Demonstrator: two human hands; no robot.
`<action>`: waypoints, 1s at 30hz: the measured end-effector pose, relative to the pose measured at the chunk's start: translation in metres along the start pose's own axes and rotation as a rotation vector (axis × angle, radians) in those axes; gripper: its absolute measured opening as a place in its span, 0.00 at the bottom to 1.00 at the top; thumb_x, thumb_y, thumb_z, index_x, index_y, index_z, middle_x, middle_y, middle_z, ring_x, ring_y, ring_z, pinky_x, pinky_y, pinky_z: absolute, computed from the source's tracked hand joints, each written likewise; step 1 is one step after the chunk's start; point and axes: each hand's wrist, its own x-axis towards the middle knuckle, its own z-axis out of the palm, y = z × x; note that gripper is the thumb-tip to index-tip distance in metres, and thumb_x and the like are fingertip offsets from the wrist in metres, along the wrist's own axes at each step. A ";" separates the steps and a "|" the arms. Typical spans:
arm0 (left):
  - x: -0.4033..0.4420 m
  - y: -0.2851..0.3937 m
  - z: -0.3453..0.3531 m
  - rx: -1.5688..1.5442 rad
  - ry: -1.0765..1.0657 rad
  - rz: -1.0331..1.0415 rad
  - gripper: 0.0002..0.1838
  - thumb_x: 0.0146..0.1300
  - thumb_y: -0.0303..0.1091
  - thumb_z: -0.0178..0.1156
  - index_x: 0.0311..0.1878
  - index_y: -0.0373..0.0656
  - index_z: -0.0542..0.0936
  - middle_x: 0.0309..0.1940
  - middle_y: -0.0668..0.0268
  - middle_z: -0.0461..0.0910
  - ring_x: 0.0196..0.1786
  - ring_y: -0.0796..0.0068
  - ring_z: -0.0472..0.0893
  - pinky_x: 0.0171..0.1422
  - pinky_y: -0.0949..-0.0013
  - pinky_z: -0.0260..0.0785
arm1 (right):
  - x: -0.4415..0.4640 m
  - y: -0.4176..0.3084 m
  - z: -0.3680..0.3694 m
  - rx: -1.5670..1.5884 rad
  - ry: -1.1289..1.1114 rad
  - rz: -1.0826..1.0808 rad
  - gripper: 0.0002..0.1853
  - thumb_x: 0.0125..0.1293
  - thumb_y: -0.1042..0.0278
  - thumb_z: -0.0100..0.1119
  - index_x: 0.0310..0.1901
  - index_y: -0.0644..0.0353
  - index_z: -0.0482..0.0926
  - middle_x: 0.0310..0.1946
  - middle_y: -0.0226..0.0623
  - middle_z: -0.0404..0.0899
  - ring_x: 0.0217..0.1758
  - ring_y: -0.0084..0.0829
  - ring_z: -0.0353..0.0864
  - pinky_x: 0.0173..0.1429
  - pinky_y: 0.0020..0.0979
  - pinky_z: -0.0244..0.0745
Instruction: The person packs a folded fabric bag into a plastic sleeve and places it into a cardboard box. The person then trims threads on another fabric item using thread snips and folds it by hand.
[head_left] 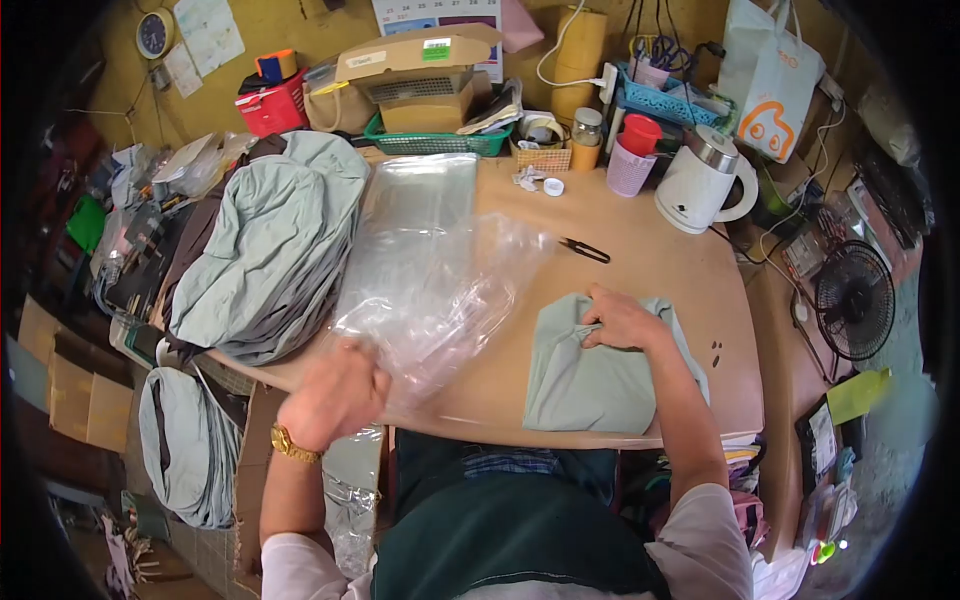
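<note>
A grey-green cloth (590, 385) lay on the near part of the surface (670, 270), seemingly already folded down to a compact shape, its upper part creased and not quite flat. It lay outside the clear plastic, so to judge by that one piece, the folding looked mostly done and the creases were what was left to smooth. A tall pile of similar cloth (270, 230) lay at ten o'clock from it, well apart, with further grey cloth (190, 450) below the surface's edge at about eight o'clock. The right hand (625, 320) was on the folded cloth, towards twelve o'clock of its middle; that grip was partly curled, the forefinger reaching out and the other digits bent in at the creases, though whether a fold was pinched between them I could not tell. The left hand (335, 395) was at nine o'clock from the cloth, well apart from it, at the near edge of loose clear plastic (450, 320); its grip looked curled in, but blur hid whether it had hold of the film. Flat plastic (425, 190) lay beyond the loose sheet, and black snips (585, 250) lay near twelve o'clock from the folded cloth.
</note>
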 end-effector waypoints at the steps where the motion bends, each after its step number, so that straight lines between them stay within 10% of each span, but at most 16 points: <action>1: 0.002 0.000 -0.006 -0.001 0.221 -0.022 0.17 0.62 0.35 0.50 0.46 0.33 0.80 0.51 0.45 0.81 0.42 0.45 0.83 0.52 0.54 0.76 | -0.002 -0.003 -0.004 -0.001 -0.001 -0.013 0.18 0.48 0.59 0.74 0.40 0.59 0.87 0.59 0.48 0.75 0.59 0.47 0.75 0.66 0.42 0.65; 8: 0.043 -0.008 -0.021 -0.018 0.857 0.061 0.06 0.56 0.28 0.65 0.37 0.41 0.85 0.54 0.65 0.83 0.42 0.54 0.84 0.47 0.58 0.77 | -0.065 0.007 -0.017 0.323 0.449 -0.130 0.11 0.53 0.70 0.70 0.37 0.64 0.83 0.31 0.42 0.82 0.39 0.40 0.80 0.45 0.35 0.72; 12: 0.046 0.015 0.003 -0.140 0.606 0.075 0.30 0.50 0.19 0.61 0.60 0.49 0.80 0.69 0.61 0.69 0.42 0.58 0.83 0.47 0.60 0.78 | -0.106 0.001 -0.021 0.688 0.907 0.033 0.06 0.57 0.73 0.68 0.33 0.66 0.82 0.27 0.29 0.78 0.33 0.21 0.74 0.40 0.24 0.67; 13: 0.047 0.017 0.010 -0.062 0.426 0.086 0.47 0.44 0.15 0.58 0.74 0.50 0.64 0.77 0.58 0.53 0.46 0.52 0.82 0.45 0.58 0.78 | -0.108 0.002 -0.017 0.687 0.908 0.037 0.06 0.57 0.73 0.68 0.33 0.66 0.82 0.27 0.29 0.78 0.33 0.21 0.74 0.40 0.24 0.67; 18: 0.051 0.046 0.031 -0.169 0.330 0.169 0.56 0.41 0.11 0.56 0.78 0.40 0.45 0.80 0.50 0.40 0.41 0.48 0.82 0.38 0.58 0.76 | -0.103 -0.030 -0.004 0.845 1.272 0.047 0.06 0.60 0.73 0.68 0.32 0.65 0.80 0.26 0.26 0.76 0.32 0.20 0.71 0.40 0.26 0.68; 24: 0.049 0.083 0.008 -0.374 0.318 0.170 0.53 0.45 0.11 0.54 0.78 0.39 0.46 0.80 0.52 0.39 0.44 0.40 0.81 0.41 0.55 0.78 | -0.063 -0.116 0.010 0.431 0.986 -0.218 0.05 0.56 0.78 0.67 0.33 0.66 0.80 0.31 0.39 0.77 0.35 0.27 0.75 0.40 0.32 0.70; 26: 0.056 0.095 0.021 -0.131 0.431 0.372 0.48 0.52 0.14 0.52 0.78 0.40 0.47 0.80 0.55 0.39 0.49 0.34 0.78 0.44 0.56 0.80 | -0.033 -0.123 0.018 0.493 0.743 -0.277 0.10 0.57 0.74 0.66 0.39 0.67 0.80 0.39 0.52 0.78 0.40 0.43 0.82 0.44 0.36 0.76; 30: 0.036 0.124 0.026 -0.037 0.211 0.480 0.43 0.55 0.16 0.52 0.77 0.48 0.57 0.79 0.53 0.44 0.64 0.31 0.71 0.50 0.54 0.80 | 0.060 -0.093 0.058 1.053 0.711 -0.489 0.16 0.63 0.67 0.65 0.50 0.65 0.78 0.44 0.46 0.80 0.41 0.38 0.82 0.44 0.36 0.78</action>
